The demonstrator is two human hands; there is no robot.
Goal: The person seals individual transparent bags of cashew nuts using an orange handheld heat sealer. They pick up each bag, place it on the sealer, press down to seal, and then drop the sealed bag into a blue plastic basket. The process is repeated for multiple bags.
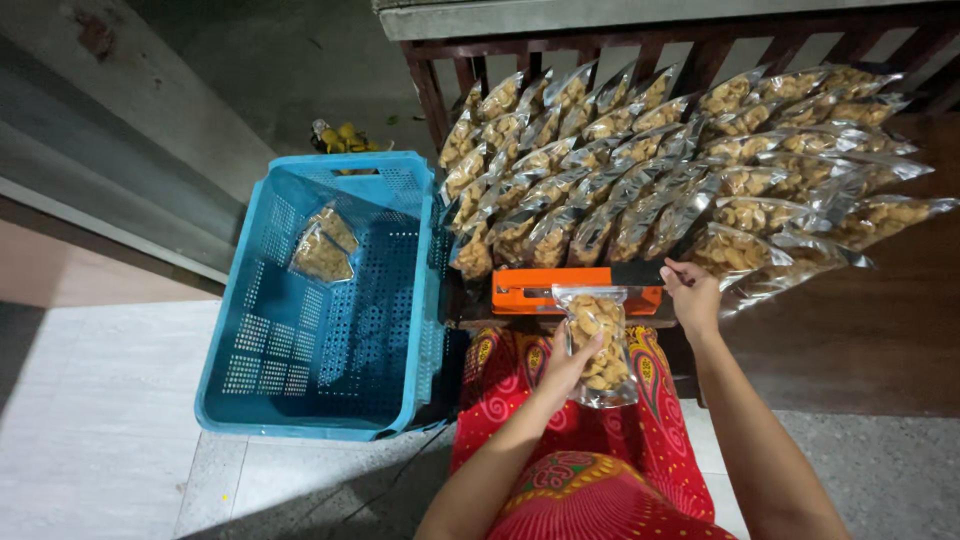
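At the tabletop's near edge, the left hand [568,362] grips a clear snack bag [597,340] under the orange sealer [530,291], whose right end the right hand [692,297] clasps.

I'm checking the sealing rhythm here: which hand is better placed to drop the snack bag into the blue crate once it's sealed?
Probably the left hand: it grips the bag lying across the orange sealer, and the crate sits on that side. The right hand rests on the sealer's far end.
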